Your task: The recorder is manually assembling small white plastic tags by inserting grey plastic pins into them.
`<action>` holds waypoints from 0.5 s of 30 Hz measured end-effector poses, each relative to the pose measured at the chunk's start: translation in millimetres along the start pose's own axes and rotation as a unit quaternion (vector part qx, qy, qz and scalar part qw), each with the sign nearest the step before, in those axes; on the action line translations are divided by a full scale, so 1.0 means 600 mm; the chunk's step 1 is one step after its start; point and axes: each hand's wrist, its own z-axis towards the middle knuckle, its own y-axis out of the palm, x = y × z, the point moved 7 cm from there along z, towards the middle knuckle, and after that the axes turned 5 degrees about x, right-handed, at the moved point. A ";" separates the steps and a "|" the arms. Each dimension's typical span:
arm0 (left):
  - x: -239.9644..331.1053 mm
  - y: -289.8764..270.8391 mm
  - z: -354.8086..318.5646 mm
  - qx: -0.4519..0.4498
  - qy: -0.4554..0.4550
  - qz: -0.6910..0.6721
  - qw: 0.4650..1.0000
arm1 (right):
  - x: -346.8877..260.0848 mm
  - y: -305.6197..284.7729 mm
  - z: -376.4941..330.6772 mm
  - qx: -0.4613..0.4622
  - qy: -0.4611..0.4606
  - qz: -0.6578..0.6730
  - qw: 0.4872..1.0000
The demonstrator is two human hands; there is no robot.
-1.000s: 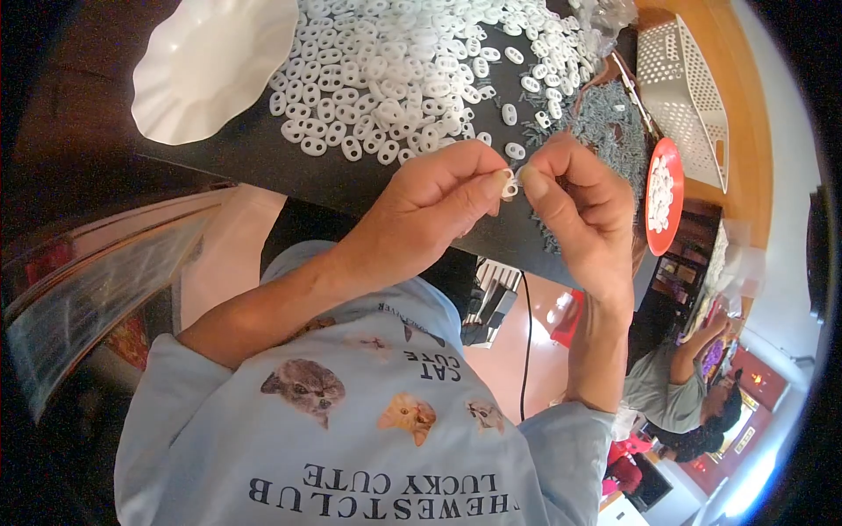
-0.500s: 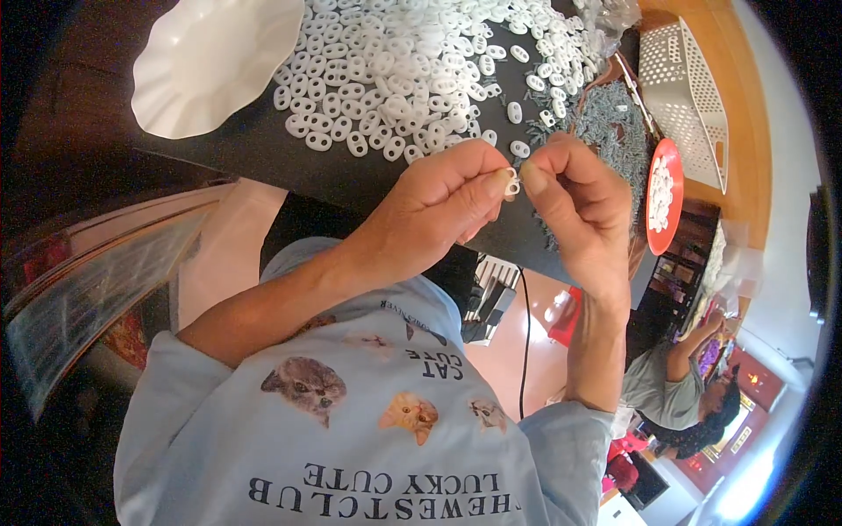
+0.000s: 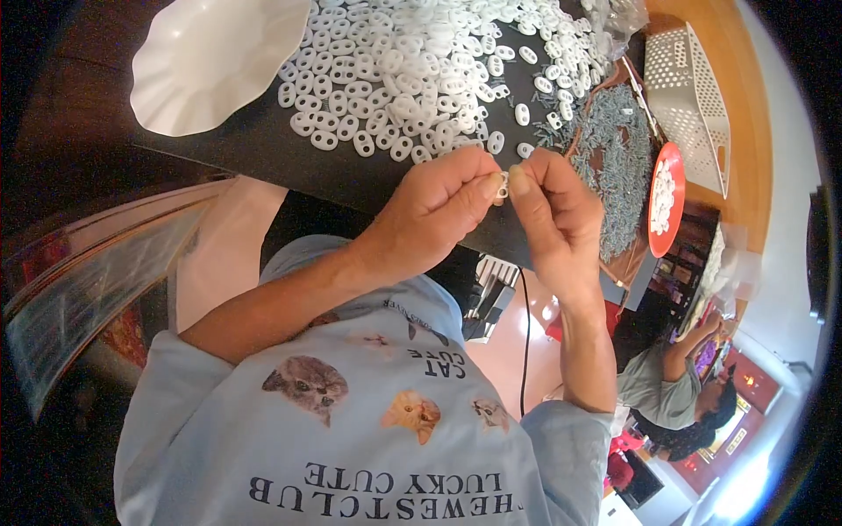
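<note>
Between the thumb and curled fingers of my left hand (image 3: 438,206) is a small white two-hole plastic piece (image 3: 503,187), held just past the table's near edge. My right hand (image 3: 559,215) is pinched close against the piece's right side; whatever its fingertips hold is hidden or too small to make out. Beyond my hands spreads a heap of white oval two-hole pieces (image 3: 360,88), with a few lying apart from it. To the right of the heap, many tiny grey-blue parts (image 3: 614,167) lie piled together.
A white scalloped dish (image 3: 210,61) stands at the far left of the black table (image 3: 219,149). On the right are a red plate (image 3: 660,247) of small white pieces and a white perforated basket (image 3: 693,105). A black cable (image 3: 527,351) hangs below. Another person (image 3: 662,381) sits at lower right.
My right hand has moved left and in against the white piece, closing the small gap between the hands. The left hand has shifted slightly left with the piece.
</note>
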 end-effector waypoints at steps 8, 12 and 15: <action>0.004 0.003 -0.002 -0.013 -0.017 -0.011 1.000 | -0.016 0.000 -0.001 -0.007 -0.084 -0.108 0.991; 0.008 0.002 -0.002 -0.035 -0.025 -0.013 0.999 | 0.000 0.000 0.003 -0.039 -0.024 -0.045 0.998; 0.007 0.000 -0.003 -0.028 -0.021 -0.012 0.999 | 0.007 0.002 0.000 -0.076 0.015 -0.015 0.997</action>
